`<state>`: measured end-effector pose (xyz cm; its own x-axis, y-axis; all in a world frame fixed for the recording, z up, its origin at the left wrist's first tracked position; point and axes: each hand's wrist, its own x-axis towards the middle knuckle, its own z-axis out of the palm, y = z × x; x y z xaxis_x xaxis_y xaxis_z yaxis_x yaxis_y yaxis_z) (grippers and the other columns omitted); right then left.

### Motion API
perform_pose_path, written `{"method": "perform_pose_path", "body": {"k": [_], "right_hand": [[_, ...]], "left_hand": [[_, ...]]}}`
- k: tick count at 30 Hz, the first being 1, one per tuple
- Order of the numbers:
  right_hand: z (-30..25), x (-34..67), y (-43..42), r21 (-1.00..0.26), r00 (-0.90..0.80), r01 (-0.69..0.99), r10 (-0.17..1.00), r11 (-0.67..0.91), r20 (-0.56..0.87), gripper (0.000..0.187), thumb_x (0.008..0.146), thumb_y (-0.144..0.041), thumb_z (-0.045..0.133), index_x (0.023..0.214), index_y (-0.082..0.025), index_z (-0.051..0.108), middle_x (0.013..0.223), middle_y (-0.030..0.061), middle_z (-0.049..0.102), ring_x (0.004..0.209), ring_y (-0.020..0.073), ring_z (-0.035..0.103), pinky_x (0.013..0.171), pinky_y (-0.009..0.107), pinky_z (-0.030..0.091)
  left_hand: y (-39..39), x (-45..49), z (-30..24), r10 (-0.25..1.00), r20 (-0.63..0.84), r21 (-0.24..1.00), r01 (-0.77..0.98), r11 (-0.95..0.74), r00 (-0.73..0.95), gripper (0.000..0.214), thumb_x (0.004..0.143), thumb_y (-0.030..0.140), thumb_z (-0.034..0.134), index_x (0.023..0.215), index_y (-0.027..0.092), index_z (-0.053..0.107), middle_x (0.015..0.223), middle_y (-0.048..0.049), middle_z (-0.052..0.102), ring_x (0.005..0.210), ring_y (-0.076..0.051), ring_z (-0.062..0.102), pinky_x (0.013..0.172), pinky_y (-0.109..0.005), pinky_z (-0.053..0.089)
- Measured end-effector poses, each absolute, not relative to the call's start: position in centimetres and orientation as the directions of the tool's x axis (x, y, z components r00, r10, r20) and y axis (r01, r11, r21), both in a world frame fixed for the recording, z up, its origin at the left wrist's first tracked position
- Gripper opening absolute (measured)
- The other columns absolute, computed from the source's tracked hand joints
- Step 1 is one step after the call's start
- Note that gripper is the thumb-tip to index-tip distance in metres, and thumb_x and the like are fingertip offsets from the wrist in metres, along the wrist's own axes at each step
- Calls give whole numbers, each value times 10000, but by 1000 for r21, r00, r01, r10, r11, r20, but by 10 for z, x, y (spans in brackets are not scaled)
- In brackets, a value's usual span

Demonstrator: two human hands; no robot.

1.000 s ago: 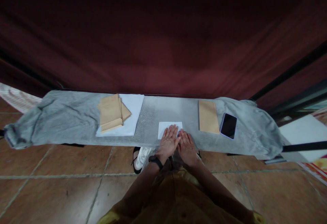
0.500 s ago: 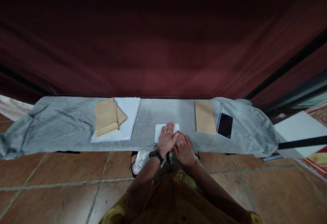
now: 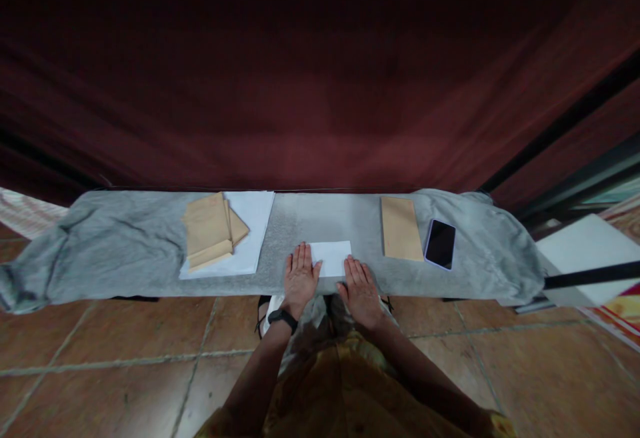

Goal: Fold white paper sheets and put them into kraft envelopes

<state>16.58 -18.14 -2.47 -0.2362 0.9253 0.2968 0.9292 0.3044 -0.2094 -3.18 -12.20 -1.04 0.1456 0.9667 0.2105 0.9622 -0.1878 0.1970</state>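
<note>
A small white folded paper (image 3: pixel 332 258) lies flat on the grey cloth in front of me. My left hand (image 3: pixel 301 276) rests flat with its fingers stretched out, covering the paper's left edge. A dark band circles that wrist. At the paper's lower right corner lies my right hand (image 3: pixel 361 293), palm down, fingers extended and touching the edge. Neither hand grips anything.
Brown envelopes (image 3: pixel 206 226) lie on a stack of white sheets (image 3: pixel 255 235) to the left. Right of the paper are another brown envelope (image 3: pixel 401 228) and a phone (image 3: pixel 441 245). The grey cloth (image 3: pixel 320 215) covers a narrow table before a dark red curtain (image 3: pixel 310 118).
My left hand has slid left across the white paper to its left edge, uncovering its middle. My right hand has stayed almost in place.
</note>
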Motion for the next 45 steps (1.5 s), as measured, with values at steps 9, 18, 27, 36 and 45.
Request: {"method": "perform_pose_path", "body": {"k": [9, 18, 27, 36, 45], "right_hand": [[-26, 166, -182, -195, -245, 930, 920, 312, 306, 668, 1077, -391, 371, 1632, -58, 206, 1619, 205, 400, 1505, 283, 382, 1239, 513, 290], [-24, 166, -182, -207, -238, 927, 918, 312, 316, 623, 1077, -370, 378, 1609, -57, 290, 1608, 202, 422, 1498, 290, 390, 1231, 512, 300], [-24, 165, -182, -197, -236, 933, 926, 301, 296, 598, 1067, -350, 415, 1580, -50, 354, 1612, 199, 418, 1498, 288, 389, 1231, 498, 303], [-10, 157, -175, -309, -173, 917, 949, 253, 263, 605, 1020, -288, 469, 1572, -58, 377, 1612, 183, 423, 1511, 291, 372, 1240, 503, 304], [29, 147, -148, -754, 19, 655, 996, 56, 90, 511, 1025, -288, 330, 1446, -135, 578, 1426, 152, 641, 1256, 283, 652, 1079, 432, 498]], "left_hand": [[-138, -34, -11, 948, 318, 223, 968, -112, 36, 622, 1063, 408, 290, 1627, 151, 240, 1575, -196, 475, 1481, -328, 427, 1186, -575, 366], [-134, -25, 16, 984, 172, 264, 964, -4, -43, 459, 967, 274, 431, 1349, 86, 601, 1278, -203, 669, 1158, -334, 616, 990, -481, 514], [-110, -31, 19, 958, -129, 844, 479, 242, -256, 296, 773, 227, 624, 1054, 178, 704, 896, -82, 750, 953, -282, 678, 949, -445, 506], [-120, -21, 30, 950, -248, 959, 91, 269, -191, 280, 716, 413, 676, 816, 152, 689, 717, -34, 699, 642, -171, 615, 599, -271, 475], [-134, -12, 59, 924, -378, 853, -410, 324, -56, 516, 777, 625, 736, 1015, 168, 705, 1019, -96, 738, 910, -205, 697, 768, -309, 554]]}}
